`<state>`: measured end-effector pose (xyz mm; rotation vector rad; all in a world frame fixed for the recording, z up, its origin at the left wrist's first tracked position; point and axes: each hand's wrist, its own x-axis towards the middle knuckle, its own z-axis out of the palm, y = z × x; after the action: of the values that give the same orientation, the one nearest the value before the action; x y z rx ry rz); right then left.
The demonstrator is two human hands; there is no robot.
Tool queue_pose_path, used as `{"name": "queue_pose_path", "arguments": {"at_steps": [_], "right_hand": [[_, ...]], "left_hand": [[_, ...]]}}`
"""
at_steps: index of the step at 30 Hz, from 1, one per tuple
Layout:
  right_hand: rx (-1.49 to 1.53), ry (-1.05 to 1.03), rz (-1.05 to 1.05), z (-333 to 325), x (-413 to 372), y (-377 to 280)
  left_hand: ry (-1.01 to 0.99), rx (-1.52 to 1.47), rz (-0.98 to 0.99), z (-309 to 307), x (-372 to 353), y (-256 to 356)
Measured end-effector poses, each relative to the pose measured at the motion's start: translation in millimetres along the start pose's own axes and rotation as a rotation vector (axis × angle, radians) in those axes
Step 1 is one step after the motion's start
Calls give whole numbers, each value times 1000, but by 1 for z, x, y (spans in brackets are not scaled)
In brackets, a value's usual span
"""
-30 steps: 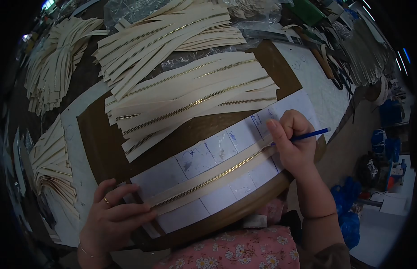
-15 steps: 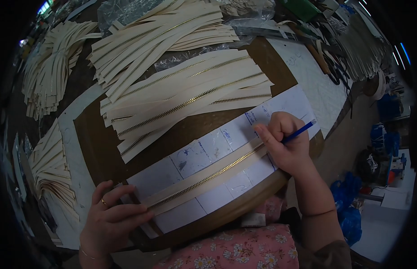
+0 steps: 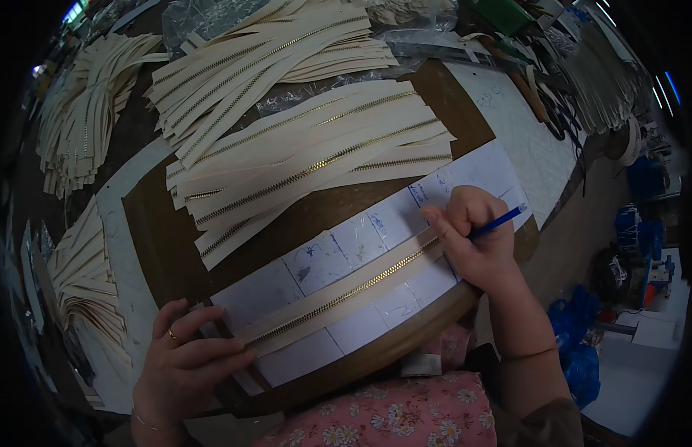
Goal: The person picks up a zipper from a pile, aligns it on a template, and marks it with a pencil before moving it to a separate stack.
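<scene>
A cream zipper tape with gold teeth [image 3: 353, 291] lies lengthwise across a white marked strip [image 3: 286, 277] on a brown board [image 3: 160, 246]. At the tape's left end, the fingertips of my left hand [image 3: 193, 350] press down, the fingers partly apart, with a ring on one. My right hand [image 3: 476, 235] is closed round a blue pen [image 3: 501, 221] over the tape's right end; the pen's tip is hidden by the hand. Just beyond the strip lies a pile of similar zipper tapes [image 3: 309, 167].
More zipper tapes [image 3: 264, 67] are heaped at the back, with bundles at the left [image 3: 89, 112] and the lower left [image 3: 85, 276]. Scissors and tools [image 3: 547, 108] lie at the back right. Blue plastic bags [image 3: 577, 343] are beyond the right arm.
The pen's upper end has tilted slightly downward in my right hand. My left hand has stayed in place at the tape's left end.
</scene>
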<state>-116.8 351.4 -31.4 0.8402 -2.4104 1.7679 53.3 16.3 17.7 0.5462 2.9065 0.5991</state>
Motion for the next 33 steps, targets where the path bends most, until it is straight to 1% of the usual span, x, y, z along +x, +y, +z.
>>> {"name": "queue_pose_path", "arguments": {"at_steps": [3,6,8,9,11,12,14,15,17,18,21,22,24,26,28,30,31,32,33], "right_hand": [[-26,-27,-28,0,0,-4],[-72,-17,15,-3,-2,-9],[59,131,60,-7,-5,-12],[55,121,51,-6,-8,-16],[153,206,180,-3,-15,-23],[154,186,172,-5,-17,-24],[-475,-186,-163,-15,-18,-23],[-486,-284,-188,-16,-14,-27],[-519,-281,-184,-12,-4,-26],[-555,-263,-172,-9,2,-26],[-576,-232,-229,4,31,-37],[-566,-237,-239,13,43,-41],[-519,-274,-352,35,66,-45],[-458,-302,-347,62,92,-34],[-397,-337,-345,74,97,-24],[-396,-248,-453,74,95,-16],[-389,-270,-462,72,93,-16],[-427,-210,-487,69,90,-17],[-463,-148,-509,67,86,-19]], "left_hand": [[-3,6,2,0,0,0],[10,-4,-1,1,-1,0],[5,-4,8,1,0,-1],[17,-6,2,1,0,0],[10,-24,5,1,1,2],[24,-27,-12,0,0,0],[-50,-23,31,-3,-1,-5],[-40,-26,16,-2,1,-5],[46,162,-45,1,7,-3],[53,161,-56,2,9,-6],[84,168,-106,5,9,-12],[82,176,-83,5,9,-12],[76,187,-66,3,9,-12],[53,169,-47,1,8,-12],[44,163,-48,1,7,-13],[43,149,-56,1,5,-15],[46,141,-33,2,5,-16],[50,132,-13,3,4,-16],[57,123,-39,4,3,-17]]}}
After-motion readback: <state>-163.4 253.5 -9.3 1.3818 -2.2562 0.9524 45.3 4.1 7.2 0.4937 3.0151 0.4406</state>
